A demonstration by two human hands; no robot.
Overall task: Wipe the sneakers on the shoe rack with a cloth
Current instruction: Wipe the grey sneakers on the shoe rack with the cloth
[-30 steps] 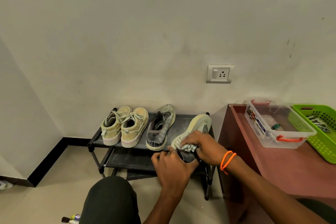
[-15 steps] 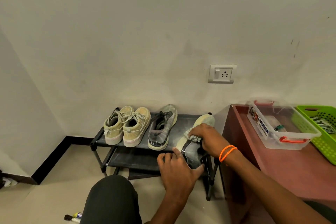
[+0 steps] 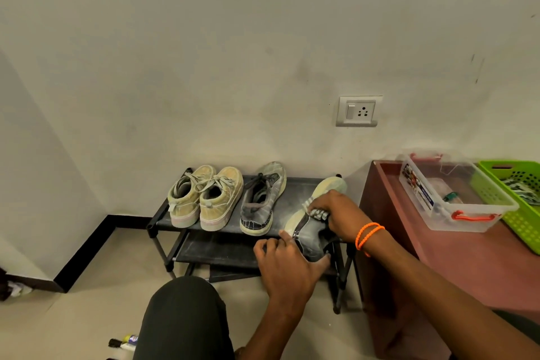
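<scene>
Grey and pale-soled, the sneaker (image 3: 314, 228) at the right end of the shoe rack (image 3: 301, 187) is tipped on its side, sole toward the other shoes, heel hanging over the rack's front edge. The right hand (image 3: 340, 215) curls its grip over the laced top of that sneaker, fingers closed round it near the striped laces; an orange wristband (image 3: 368, 234) sits on that wrist. The left hand (image 3: 287, 264) clamps the heel end from below and in front, thumb and fingers bent round it. I cannot tell whether a cloth lies under either hand.

Beside it on the top shelf, apart from the held shoe, stands a second grey sneaker (image 3: 263, 199), upright, toe toward the wall. Further left a pair of beige sneakers (image 3: 204, 197) stands touching side to side, close to the rack's left edge. The lower shelf (image 3: 222, 251) shows bare dark surface.

Just right of the rack is a reddish counter (image 3: 467, 260), carrying a clear plastic box (image 3: 455, 193) with red latches and a green basket (image 3: 514, 196) at the frame's edge. A label on the box is too small to read. A wall socket (image 3: 358, 111) sits above. Open floor (image 3: 87, 313) stretches left of the rack to the black skirting.
</scene>
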